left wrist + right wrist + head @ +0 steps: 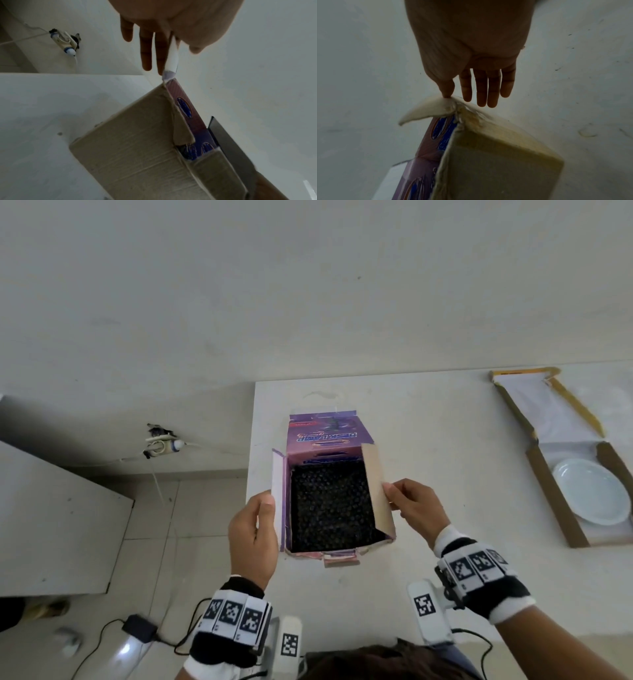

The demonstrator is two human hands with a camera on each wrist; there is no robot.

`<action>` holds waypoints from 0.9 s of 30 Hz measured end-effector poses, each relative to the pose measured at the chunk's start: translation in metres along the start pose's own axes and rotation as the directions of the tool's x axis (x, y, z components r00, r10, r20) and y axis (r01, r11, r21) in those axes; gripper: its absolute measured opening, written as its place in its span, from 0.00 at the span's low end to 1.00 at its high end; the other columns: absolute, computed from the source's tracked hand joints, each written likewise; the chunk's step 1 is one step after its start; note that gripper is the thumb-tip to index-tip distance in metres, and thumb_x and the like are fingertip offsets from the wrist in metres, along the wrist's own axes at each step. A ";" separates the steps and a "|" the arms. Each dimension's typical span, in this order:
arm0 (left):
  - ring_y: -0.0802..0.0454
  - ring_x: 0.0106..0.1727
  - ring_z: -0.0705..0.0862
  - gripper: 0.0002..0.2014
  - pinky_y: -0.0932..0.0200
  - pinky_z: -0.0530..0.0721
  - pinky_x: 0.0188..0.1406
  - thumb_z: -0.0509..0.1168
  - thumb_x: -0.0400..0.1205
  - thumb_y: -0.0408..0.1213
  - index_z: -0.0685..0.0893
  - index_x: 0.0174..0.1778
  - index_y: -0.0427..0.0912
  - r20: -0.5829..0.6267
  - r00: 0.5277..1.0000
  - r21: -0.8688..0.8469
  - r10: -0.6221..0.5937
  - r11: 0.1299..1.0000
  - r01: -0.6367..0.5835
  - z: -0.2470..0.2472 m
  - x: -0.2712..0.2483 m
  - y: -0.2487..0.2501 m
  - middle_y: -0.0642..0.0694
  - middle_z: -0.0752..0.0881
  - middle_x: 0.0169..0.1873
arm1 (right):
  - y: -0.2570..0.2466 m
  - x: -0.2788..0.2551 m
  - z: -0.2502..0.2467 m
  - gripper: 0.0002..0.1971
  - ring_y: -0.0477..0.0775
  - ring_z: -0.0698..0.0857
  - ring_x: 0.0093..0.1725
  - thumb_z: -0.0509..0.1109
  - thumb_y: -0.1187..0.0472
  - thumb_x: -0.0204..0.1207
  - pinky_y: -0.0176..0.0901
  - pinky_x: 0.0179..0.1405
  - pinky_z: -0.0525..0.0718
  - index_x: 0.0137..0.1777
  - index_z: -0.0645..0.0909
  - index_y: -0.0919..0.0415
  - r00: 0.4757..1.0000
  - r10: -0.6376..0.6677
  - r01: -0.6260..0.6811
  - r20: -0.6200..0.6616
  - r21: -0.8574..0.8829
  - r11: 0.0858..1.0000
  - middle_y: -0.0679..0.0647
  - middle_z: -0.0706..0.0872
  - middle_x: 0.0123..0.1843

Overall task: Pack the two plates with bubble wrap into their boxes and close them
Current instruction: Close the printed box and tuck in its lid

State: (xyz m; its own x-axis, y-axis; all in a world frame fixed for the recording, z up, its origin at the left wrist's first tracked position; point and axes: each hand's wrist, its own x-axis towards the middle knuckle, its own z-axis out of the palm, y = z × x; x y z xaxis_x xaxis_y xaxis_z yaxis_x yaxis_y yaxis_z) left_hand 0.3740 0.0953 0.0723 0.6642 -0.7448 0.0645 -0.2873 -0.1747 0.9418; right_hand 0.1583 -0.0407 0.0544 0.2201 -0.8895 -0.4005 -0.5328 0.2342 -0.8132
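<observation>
The purple box (334, 491) stands near the left edge of the white desk (445, 419), its top open and all flaps up. Inside lies dark bubble wrap (330, 505), dimpled all over, filling the opening; whether a plate sits under it cannot be told. The box is printed cardboard, glossy purple outside and plain brown within. The far flap bears upside-down writing that reads "DESK LAMP". The short near flap is torn and ragged.

The left hand (253, 537) pinches the left side flap (278, 501) between thumb and fingers (145, 54), which run straight along the flap's outer face. The right hand (412, 508) holds the right side flap (376, 487), a brown panel leaning inward over the wrap, thumb tip pressing its edge with the fingers (488, 88) straight behind it.

The left hand hangs partly past the desk's left edge, over tiled floor. To the right there is open desk surface between the purple box and a second, flat brown cardboard box (561, 474), well apart near the right edge. Its yellow-edged lid stands open and a round white plate (591, 491) lies in it on white lining.

Both wrists carry black-and-white bands with square coded markers. On the wall low to the left is a broken socket (161, 443) with a white cord hanging from it.
</observation>
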 end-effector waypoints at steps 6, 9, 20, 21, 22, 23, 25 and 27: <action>0.68 0.53 0.82 0.16 0.68 0.77 0.54 0.56 0.77 0.49 0.86 0.51 0.52 0.013 0.997 0.031 0.072 0.997 -0.072 0.009 -0.004 -0.013 0.65 0.85 0.47 | -0.011 -0.007 -0.003 0.10 0.50 0.84 0.41 0.69 0.46 0.73 0.40 0.43 0.78 0.37 0.82 0.51 0.981 -0.136 0.086 -0.138 -0.319 0.944 0.41 0.86 0.35; 0.71 0.54 0.78 0.15 0.78 0.71 0.55 0.59 0.77 0.49 0.86 0.52 0.48 0.035 0.989 0.135 0.146 0.980 -0.149 0.011 -0.003 -0.015 0.61 0.84 0.47 | -0.018 -0.007 0.002 0.10 0.50 0.80 0.41 0.70 0.45 0.71 0.38 0.42 0.73 0.38 0.80 0.51 0.975 -0.172 0.079 -0.139 -0.505 0.859 0.42 0.85 0.36; 0.53 0.59 0.80 0.22 0.64 0.72 0.53 0.62 0.76 0.45 0.77 0.66 0.46 0.164 0.983 0.208 -0.087 0.977 0.052 0.025 0.007 -0.031 0.53 0.84 0.59 | -0.014 0.020 -0.004 0.17 0.50 0.85 0.45 0.78 0.47 0.66 0.43 0.47 0.82 0.50 0.79 0.53 0.996 -0.054 0.068 0.071 -0.212 0.975 0.45 0.86 0.47; 0.54 0.58 0.81 0.21 0.67 0.72 0.50 0.62 0.77 0.44 0.77 0.66 0.46 0.166 0.983 0.202 -0.080 0.978 0.046 0.025 0.007 -0.031 0.54 0.84 0.57 | -0.016 0.029 -0.004 0.19 0.51 0.85 0.48 0.78 0.49 0.66 0.45 0.49 0.83 0.53 0.78 0.53 0.994 -0.042 0.061 0.098 -0.191 0.980 0.47 0.85 0.50; 0.55 0.57 0.81 0.19 0.72 0.72 0.48 0.64 0.78 0.41 0.77 0.65 0.46 0.164 0.984 0.195 -0.074 0.980 0.041 0.025 0.008 -0.031 0.55 0.84 0.56 | -0.018 0.038 -0.002 0.21 0.53 0.85 0.50 0.79 0.51 0.66 0.48 0.53 0.84 0.56 0.77 0.54 0.992 -0.031 0.053 0.121 -0.178 0.983 0.50 0.85 0.54; 0.56 0.55 0.82 0.17 0.77 0.71 0.46 0.65 0.79 0.38 0.77 0.65 0.46 0.161 0.985 0.187 -0.069 0.982 0.039 0.024 0.008 -0.030 0.55 0.84 0.55 | -0.020 0.047 0.000 0.24 0.55 0.85 0.53 0.80 0.53 0.66 0.52 0.56 0.84 0.59 0.77 0.56 0.991 -0.022 0.043 0.135 -0.151 0.988 0.54 0.85 0.56; 0.59 0.52 0.82 0.16 0.81 0.73 0.43 0.66 0.80 0.32 0.78 0.63 0.46 0.160 0.985 0.175 -0.067 0.984 0.038 0.023 0.009 -0.030 0.58 0.83 0.52 | -0.028 0.060 0.003 0.29 0.59 0.84 0.57 0.80 0.58 0.65 0.57 0.60 0.83 0.65 0.75 0.59 0.989 0.006 0.003 0.149 -0.059 0.998 0.59 0.84 0.60; 0.64 0.51 0.81 0.16 0.79 0.74 0.43 0.67 0.79 0.32 0.77 0.62 0.48 0.168 0.983 0.171 -0.067 0.985 0.038 0.022 0.010 -0.030 0.62 0.82 0.50 | -0.038 0.066 0.006 0.30 0.59 0.83 0.57 0.79 0.64 0.67 0.54 0.59 0.84 0.68 0.74 0.62 0.985 0.001 -0.002 0.174 0.009 1.000 0.60 0.83 0.58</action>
State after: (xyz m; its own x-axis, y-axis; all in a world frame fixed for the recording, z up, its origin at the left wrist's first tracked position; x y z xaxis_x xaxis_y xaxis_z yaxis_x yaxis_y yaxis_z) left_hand 0.3740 0.0785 0.0375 0.5568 -0.8288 -0.0555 -0.3754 -0.3107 0.8732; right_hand 0.1984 -0.1064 0.0563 0.3584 -0.8077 -0.4682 -0.5261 0.2396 -0.8160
